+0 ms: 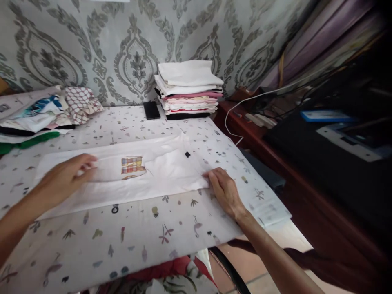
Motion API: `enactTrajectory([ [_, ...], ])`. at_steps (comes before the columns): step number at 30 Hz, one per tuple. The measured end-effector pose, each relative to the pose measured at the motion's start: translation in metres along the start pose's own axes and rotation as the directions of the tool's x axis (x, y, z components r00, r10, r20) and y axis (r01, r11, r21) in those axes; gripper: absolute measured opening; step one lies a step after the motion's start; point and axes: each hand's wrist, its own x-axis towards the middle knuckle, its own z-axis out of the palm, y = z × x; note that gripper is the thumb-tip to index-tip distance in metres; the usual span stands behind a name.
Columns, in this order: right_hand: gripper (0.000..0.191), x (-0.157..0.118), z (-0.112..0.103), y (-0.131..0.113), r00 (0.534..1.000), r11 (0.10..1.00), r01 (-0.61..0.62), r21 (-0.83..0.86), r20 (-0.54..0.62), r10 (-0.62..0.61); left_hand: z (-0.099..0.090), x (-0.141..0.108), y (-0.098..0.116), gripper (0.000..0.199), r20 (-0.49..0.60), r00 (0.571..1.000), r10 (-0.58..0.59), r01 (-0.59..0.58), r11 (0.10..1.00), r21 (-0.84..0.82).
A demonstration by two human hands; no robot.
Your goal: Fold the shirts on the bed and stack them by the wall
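Note:
A white shirt (165, 167) lies folded into a long strip on the patterned table cover, with a plaid print near its middle and a small black tag towards its right end. Over the left part of the cloth is my left hand (72, 173), its thumb apart from the loosely bent fingers and nothing held. At the right end, my right hand (225, 192) pinches the shirt's edge between thumb and forefinger; its other fingers are curled under.
A neat stack of folded clothes (190, 92) stands against the wall beside a black phone (151, 110). Loose clothes (45, 110) are heaped at the back left. A white cable (245, 102) runs over the dark red furniture (239, 120) on the right.

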Motion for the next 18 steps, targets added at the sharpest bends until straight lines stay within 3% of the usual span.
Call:
enactTrajectory([
  [2,0.047,-0.001,-0.003,0.002,1.000,1.000,0.006,0.017,0.028,-0.007,0.013,0.026,0.059,0.051,0.063,0.986,0.154,-0.144,0.980,-0.137],
  [4,0.041,-0.003,-0.006,0.004,0.997,0.999,0.019,0.032,0.077,-0.021,0.030,0.050,0.108,0.046,0.079,0.958,0.276,-0.262,0.952,-0.158],
  [7,0.027,-0.005,-0.009,0.009,0.991,0.999,0.032,0.042,0.131,-0.037,0.055,0.078,0.152,0.033,0.059,0.931,0.359,-0.355,0.932,-0.067],
  [11,0.015,-0.006,-0.008,0.012,0.989,0.996,0.065,0.058,0.132,-0.072,0.073,0.095,0.170,0.023,0.071,0.936,0.346,-0.347,0.938,0.008],
  [15,0.013,-0.004,-0.008,0.010,0.987,0.982,0.112,0.152,0.094,-0.127,0.075,0.094,0.170,0.015,0.082,0.925,0.372,-0.362,0.926,-0.110],
  [18,0.019,-0.004,-0.009,0.010,0.987,0.977,0.112,0.181,0.097,-0.131,0.074,0.091,0.169,0.015,0.014,0.906,0.424,-0.409,0.882,-0.234],
])
